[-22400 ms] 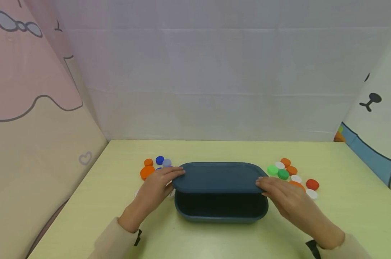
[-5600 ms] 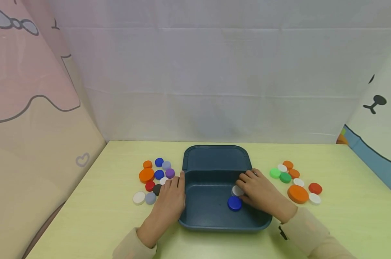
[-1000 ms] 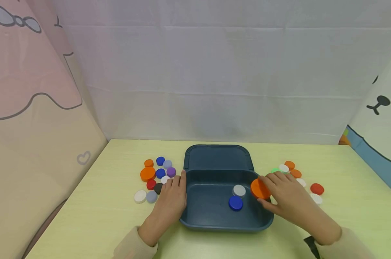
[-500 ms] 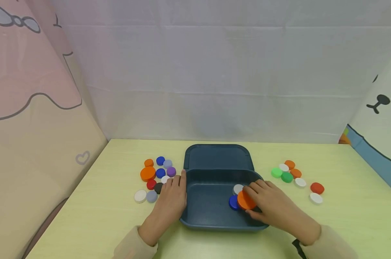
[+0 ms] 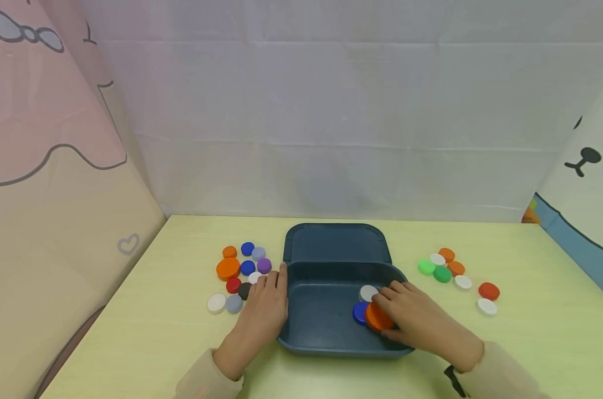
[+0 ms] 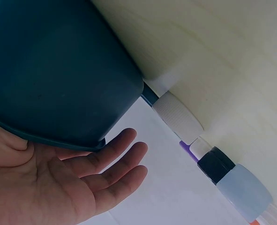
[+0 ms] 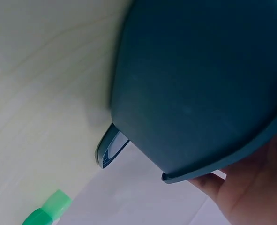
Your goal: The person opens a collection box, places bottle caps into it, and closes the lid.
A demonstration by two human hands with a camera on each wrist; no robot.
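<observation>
A dark blue box (image 5: pixel 321 350) stands uncovered mid-table, with its lid (image 5: pixel 337 243) flat behind it. My right hand (image 5: pixel 418 320) reaches over the right wall and pinches a large orange bottle cap (image 5: pixel 378 317) low inside. That cap touches or slightly overlaps a blue cap (image 5: pixel 359 313); a white cap (image 5: pixel 368 293) lies just behind. My left hand (image 5: pixel 262 310) rests along the left rim, fingers mostly straight. In the left wrist view, the left fingers (image 6: pixel 115 164) are loosely extended beside the box wall. In the right wrist view, the box wall hides my right fingertips.
Left of the box lies a group of caps, among them a large orange cap (image 5: pixel 228 269), a purple cap (image 5: pixel 264 265) and a black cap (image 5: pixel 244 291). On the right are green caps (image 5: pixel 442 274), a red cap (image 5: pixel 489 291) and several orange and white ones.
My right hand has carried the large orange cap leftward over the right wall and down beside the blue cap. The left hand has stayed at the left rim.
</observation>
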